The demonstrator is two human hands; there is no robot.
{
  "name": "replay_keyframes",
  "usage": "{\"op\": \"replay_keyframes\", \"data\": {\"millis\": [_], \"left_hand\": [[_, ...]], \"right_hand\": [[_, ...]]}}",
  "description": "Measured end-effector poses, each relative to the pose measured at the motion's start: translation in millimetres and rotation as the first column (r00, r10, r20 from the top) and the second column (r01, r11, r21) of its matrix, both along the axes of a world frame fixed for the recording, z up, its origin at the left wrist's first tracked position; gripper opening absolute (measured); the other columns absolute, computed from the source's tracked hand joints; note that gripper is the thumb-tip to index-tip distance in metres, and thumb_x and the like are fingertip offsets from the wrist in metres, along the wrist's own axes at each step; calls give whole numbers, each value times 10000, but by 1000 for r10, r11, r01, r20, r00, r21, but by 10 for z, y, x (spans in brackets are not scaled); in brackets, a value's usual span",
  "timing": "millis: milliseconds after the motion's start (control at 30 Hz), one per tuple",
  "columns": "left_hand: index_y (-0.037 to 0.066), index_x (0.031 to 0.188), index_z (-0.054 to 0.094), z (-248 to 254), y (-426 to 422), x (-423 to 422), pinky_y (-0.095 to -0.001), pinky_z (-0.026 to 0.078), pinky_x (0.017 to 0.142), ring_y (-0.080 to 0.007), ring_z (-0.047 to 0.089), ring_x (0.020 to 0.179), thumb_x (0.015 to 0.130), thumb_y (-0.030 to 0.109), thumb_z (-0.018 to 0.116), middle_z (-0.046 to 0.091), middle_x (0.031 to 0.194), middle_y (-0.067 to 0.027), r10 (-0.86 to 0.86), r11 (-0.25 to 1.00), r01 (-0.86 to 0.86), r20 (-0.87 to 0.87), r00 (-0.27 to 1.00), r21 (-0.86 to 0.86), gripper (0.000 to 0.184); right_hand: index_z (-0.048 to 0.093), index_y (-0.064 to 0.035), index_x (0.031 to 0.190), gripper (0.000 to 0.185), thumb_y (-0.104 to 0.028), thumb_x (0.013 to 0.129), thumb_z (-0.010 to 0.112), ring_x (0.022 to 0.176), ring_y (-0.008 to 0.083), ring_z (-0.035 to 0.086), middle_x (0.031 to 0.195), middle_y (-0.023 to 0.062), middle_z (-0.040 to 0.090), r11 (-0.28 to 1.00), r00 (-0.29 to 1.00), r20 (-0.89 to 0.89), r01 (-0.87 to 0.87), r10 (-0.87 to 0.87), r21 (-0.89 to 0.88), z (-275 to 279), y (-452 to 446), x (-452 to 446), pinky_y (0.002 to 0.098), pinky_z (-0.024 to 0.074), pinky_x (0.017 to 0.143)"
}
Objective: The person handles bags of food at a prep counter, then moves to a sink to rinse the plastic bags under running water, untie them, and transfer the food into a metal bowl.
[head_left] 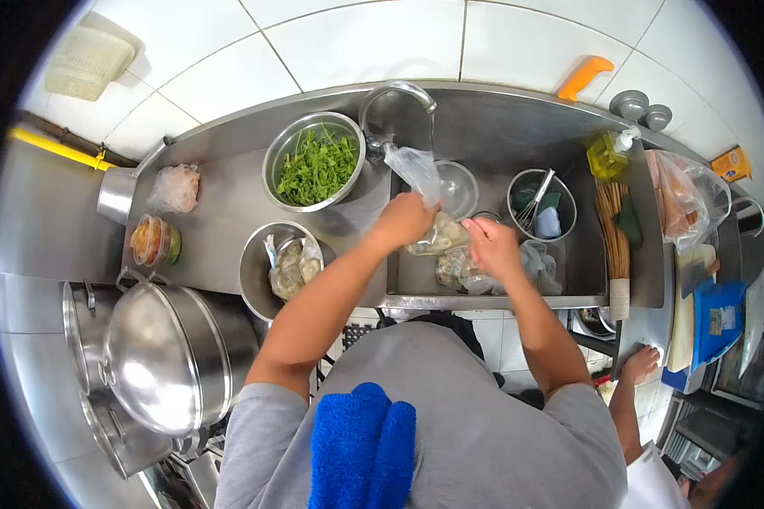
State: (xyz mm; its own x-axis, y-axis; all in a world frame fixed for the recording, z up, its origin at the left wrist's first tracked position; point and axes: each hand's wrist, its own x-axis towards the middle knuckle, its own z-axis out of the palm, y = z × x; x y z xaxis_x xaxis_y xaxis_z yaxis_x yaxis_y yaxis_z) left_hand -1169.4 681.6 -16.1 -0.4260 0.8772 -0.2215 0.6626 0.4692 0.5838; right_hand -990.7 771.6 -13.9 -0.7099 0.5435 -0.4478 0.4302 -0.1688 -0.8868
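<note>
My left hand (406, 219) is closed around the gathered neck of a clear plastic bag (437, 237), whose loose top sticks up towards the tap. Pale, lumpy pieces fill the lower part of the bag, but I cannot tell their kind. My right hand (492, 244) is closed at the bag's right side, fingers pinched on the plastic. Below both hands, more filled plastic bags (458, 270) lie in the sink (581, 276). Water runs from the tap (399, 87) just behind the bag, above a clear bowl (459, 188).
Left of the sink stand a bowl of green leaves (318, 161) and a pot (255, 276) with bagged pieces. A pot with a whisk (535, 199) sits in the sink's right part. Large steamer pots (157, 356) crowd the lower left. Another person's hand (641, 363) rests at right.
</note>
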Motion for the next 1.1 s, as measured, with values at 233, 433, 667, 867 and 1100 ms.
{"op": "replay_keyframes", "data": {"millis": [233, 433, 667, 867, 1100], "left_hand": [[66, 1086, 616, 101, 119, -76, -383, 441, 853, -331, 575, 1007, 881, 395, 497, 610, 1082, -200, -261, 950, 293, 242, 935, -107, 406], [86, 1114, 617, 508, 80, 40, -344, 435, 855, -249, 583, 988, 865, 421, 535, 628, 1073, -149, -261, 892, 367, 363, 894, -263, 425], [103, 1003, 679, 333, -49, -66, -328, 451, 761, -233, 594, 782, 847, 456, 561, 666, 859, -103, -242, 895, 360, 391, 888, -264, 404], [64, 901, 697, 285, -162, 0, -336, 447, 751, -238, 571, 778, 840, 408, 589, 646, 830, -119, -217, 950, 276, 325, 921, -148, 365], [36, 768, 666, 74, -242, 39, -355, 431, 804, -283, 485, 959, 808, 206, 629, 522, 1023, -90, -309, 864, 369, -220, 925, 341, 179]], "right_hand": [[509, -119, 1231, 566, -28, 694, 663, 1152, 262, 461, 1227, 76, 518, 1, 816, 58, -71, 575, 997, 724, 197, -221, 403, 381, 965], [526, -106, 1167, 454, -87, 723, 622, 1113, 273, 461, 1120, 49, 541, 15, 727, 161, -229, 668, 973, 383, 341, -361, 411, 378, 927], [571, -58, 840, 104, -134, 773, 594, 956, 259, 528, 899, 88, 571, 143, 622, 121, -357, 773, 923, 111, 666, -408, 394, 433, 770], [590, -62, 816, 208, -248, 875, 515, 657, 222, 569, 676, 98, 564, 576, 676, 191, -717, 712, 393, 313, 867, -347, 360, 435, 619], [562, -66, 708, 416, -433, 896, 507, 528, 137, 418, 540, 10, 445, 655, 712, 242, -702, 659, 280, 105, 890, -293, 305, 341, 499]]}}
